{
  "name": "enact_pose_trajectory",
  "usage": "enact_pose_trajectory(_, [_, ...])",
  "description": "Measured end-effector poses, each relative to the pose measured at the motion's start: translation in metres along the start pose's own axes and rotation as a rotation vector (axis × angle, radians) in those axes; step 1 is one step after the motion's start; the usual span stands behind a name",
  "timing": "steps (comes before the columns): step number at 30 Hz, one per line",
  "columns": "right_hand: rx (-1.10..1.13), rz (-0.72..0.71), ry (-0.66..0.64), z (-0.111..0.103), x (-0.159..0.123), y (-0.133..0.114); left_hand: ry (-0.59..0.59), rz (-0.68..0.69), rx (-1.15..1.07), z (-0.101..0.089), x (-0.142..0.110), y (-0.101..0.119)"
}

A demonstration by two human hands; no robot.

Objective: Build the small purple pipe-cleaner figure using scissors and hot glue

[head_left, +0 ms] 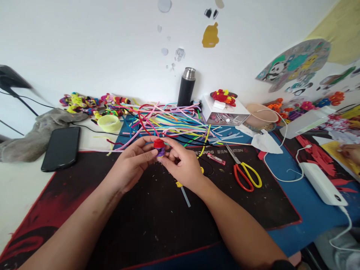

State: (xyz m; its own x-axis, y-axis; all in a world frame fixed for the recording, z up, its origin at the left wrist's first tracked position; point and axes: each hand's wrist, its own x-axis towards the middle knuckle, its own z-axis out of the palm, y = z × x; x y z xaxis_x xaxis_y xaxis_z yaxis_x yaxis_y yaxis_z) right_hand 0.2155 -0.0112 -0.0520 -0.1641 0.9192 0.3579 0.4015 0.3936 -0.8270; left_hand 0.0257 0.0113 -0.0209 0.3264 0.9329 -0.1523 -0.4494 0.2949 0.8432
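Both my hands meet above the black desk mat [157, 221]. My left hand [132, 165] and my right hand [182, 165] pinch a small red and purple fuzzy piece [159, 147] between their fingertips. Both hands' fingers are curled round it. Just behind it lies a heap of coloured pipe cleaners [174, 122]. A yellow-tipped stick [184, 193] lies on the mat under my right wrist.
Red and yellow scissors [246, 172] lie right of my hands, a pink lighter [216, 159] nearer. A black phone [61, 147] and a grey cloth [30, 135] are at left. A black flask [186, 87], a white box [225, 111], a power bank [323, 183] and another person's hand [348, 152] are also in view.
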Motion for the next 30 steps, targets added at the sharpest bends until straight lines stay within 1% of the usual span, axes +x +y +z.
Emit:
enact_pose_trajectory(6, [0.014,0.005,-0.005,-0.0002,-0.0005,0.0006,0.011,-0.002,0.001,0.0022,-0.0001,0.0009])
enact_pose_trajectory(13, [0.049,0.047,-0.02,-0.0006,0.0008,-0.0009,0.044,0.014,0.017,0.0058,-0.0027,0.0009])
enact_pose_trajectory(18, [0.146,0.094,0.004,-0.0018,0.0032,-0.0017,0.005,0.041,0.066,0.0061,-0.004,0.0016])
enact_pose_trajectory(21, [0.189,0.115,-0.009,-0.0027,0.0045,-0.0012,-0.027,0.059,0.11,0.0043,-0.0039,0.0019])
enact_pose_trajectory(24, [0.201,0.124,-0.027,-0.0028,0.0047,-0.0002,-0.042,0.075,0.131,0.0032,-0.0036,0.0019])
enact_pose_trajectory(30, [0.183,0.12,-0.02,0.0007,0.0029,0.0054,-0.04,0.1,0.15,0.0044,-0.0032,0.0004])
